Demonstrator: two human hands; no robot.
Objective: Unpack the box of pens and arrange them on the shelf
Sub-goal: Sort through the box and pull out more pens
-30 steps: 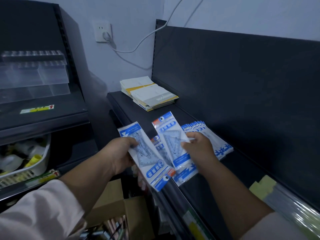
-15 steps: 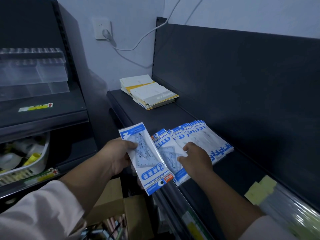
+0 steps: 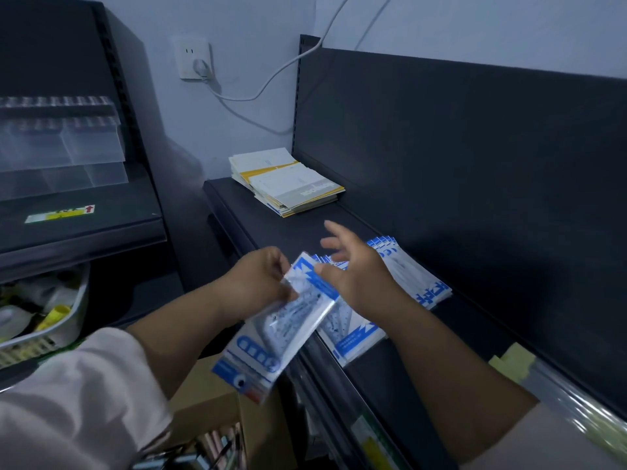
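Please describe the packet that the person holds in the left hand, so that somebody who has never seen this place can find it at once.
Start at the dark shelf along the grey back panel, where blue and white packets lie fanned out. In front of its near edge, the left hand grips one packet by its top. Unlike the others, it is lifted off the shelf and hangs tilted over the cardboard box below.

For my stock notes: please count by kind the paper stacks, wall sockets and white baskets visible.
Paper stacks: 1
Wall sockets: 1
White baskets: 1
Total: 3
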